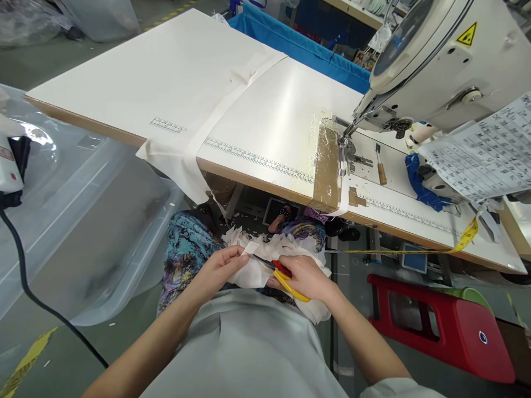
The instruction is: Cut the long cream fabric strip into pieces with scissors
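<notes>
**Small white piece trimmed over the lap**

The left hand (pixel 219 269) pinches a small white rectangular fabric piece (pixel 251 249) between thumb and fingertips, its grip clamped on the piece's near end. The right hand (pixel 305 278) is closed around the red-and-yellow-handled scissors (pixel 282 275), whose thin blades reach leftward from that grip to just under the held piece. Whether the blades are apart or together is too small to tell.

Below both grips, resting on the lap, lies a loose heap of white cloth pieces (pixel 265 260); the held piece sits at its upper left edge. It looks thin, light and limp, likely to fold or slip, so a firm pinch close to the cut line would seem to keep it taut; a hold far from the blades would let it droop.

Beyond the grips, the white counter (pixel 265 110) carries printed rulers and a white industrial sewing machine (pixel 440 61). A yellow tape measure (pixel 467 237) hangs off its edge to the right of the scissors, above a red plastic stool (pixel 443 320).
</notes>
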